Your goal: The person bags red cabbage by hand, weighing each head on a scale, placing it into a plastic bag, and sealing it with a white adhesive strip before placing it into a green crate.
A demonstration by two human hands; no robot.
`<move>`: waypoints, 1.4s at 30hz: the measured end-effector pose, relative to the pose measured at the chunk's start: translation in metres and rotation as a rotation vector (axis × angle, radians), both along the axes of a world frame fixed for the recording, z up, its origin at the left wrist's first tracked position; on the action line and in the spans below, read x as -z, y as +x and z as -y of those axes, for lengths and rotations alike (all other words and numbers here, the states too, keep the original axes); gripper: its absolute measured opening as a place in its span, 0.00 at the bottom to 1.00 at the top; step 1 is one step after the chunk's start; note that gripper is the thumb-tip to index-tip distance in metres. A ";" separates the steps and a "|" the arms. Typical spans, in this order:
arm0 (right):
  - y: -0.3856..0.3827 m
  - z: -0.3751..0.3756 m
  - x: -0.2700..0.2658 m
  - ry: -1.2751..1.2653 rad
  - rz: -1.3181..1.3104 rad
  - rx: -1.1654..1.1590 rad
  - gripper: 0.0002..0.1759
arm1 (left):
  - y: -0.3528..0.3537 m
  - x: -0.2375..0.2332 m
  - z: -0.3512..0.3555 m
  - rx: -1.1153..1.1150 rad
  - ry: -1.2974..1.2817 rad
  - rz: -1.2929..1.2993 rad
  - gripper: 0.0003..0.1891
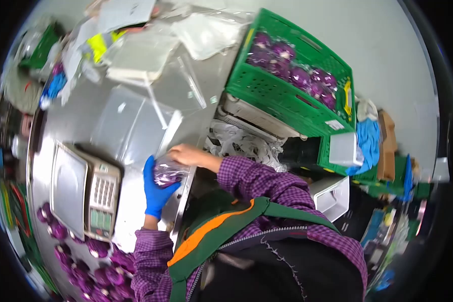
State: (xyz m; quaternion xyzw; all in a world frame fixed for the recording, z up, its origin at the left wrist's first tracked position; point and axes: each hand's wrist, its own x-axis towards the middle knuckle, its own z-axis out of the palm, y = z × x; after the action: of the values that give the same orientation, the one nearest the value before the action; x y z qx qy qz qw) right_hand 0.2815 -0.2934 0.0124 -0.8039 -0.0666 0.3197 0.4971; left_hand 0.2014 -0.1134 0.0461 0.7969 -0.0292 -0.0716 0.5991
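A purple cabbage (167, 173) in a clear plastic bag is at the near edge of the metal table (131, 194). My left hand (157, 191), in a blue glove, cups the cabbage from the left and below, its thumb along the near side. Bare and just above it, my right hand (184, 155) has its fingers closed on the bag's upper end. Flat clear bags (131, 123) lie in a stack beyond both hands. To the left sits a scale (100, 196) with a keypad and a metal plate.
Several unbagged cabbages (103, 277) are heaped at the lower left. A green crate (282, 108) of bagged cabbages stands at the upper right. Beneath it are crumpled plastic (246, 146) and a white bin (332, 199). Papers and plastic sheets (206, 35) cover the table's far end.
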 end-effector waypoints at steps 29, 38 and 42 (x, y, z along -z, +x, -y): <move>0.059 0.505 -0.098 0.610 0.880 1.490 0.16 | 0.093 -0.027 0.275 0.493 -0.655 -0.733 0.34; 0.182 0.640 0.019 -0.038 0.492 1.405 0.19 | 0.183 -0.072 0.334 0.719 -0.466 -0.736 0.35; 0.221 0.669 0.057 -0.536 0.188 1.155 0.20 | 0.217 -0.088 0.350 0.772 -0.550 -0.837 0.38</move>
State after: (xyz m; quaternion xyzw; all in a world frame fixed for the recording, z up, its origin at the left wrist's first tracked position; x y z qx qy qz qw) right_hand 0.5020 -0.9623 -0.0444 -0.8311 0.4159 -0.0660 0.3633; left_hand 0.4188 -0.4637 0.1345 0.4504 -0.0950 -0.5782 0.6736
